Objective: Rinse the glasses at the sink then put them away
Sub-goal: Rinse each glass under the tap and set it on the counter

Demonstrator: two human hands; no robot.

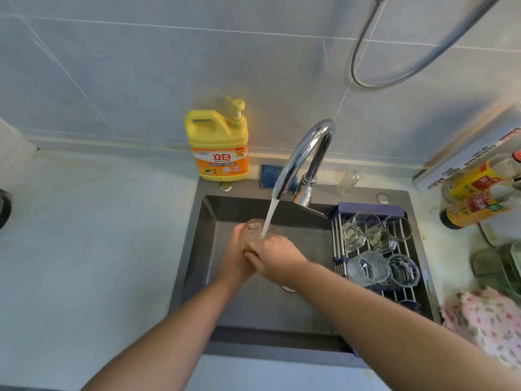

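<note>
Both forearms reach forward over the sink (194, 266) and meet under the tap (303, 156). The left grip (238, 258) comes in from the left with the palm turned inward and the fingers curled round the lower part of one glass (255, 228), holding it tilted with the mouth toward the spout. The right grip (275, 256) comes from the right with its back upward, its fingers curled over the near side of the same glass and overlapping the left fingers, so both grips are closed on it. A single stream of water (269, 217) falls from the spout onto the rim of the glass, which is above the basin, left of centre. A rack (337, 244) of metal bars spans the right side of the sink and carries four clear glasses: two small ones (356, 231) side by side at the far end and two ribbed ones (366, 268) side by side nearer. A dim shape at the rack's near end cannot be made out. On the worktop (84, 235) behind the sink stand one yellow soap bottle (217, 142), one blue sponge (266, 176) and one small clear bottle (349, 182). On the right are two sauce bottles (476, 183) and one pink cloth (485, 323).
</note>
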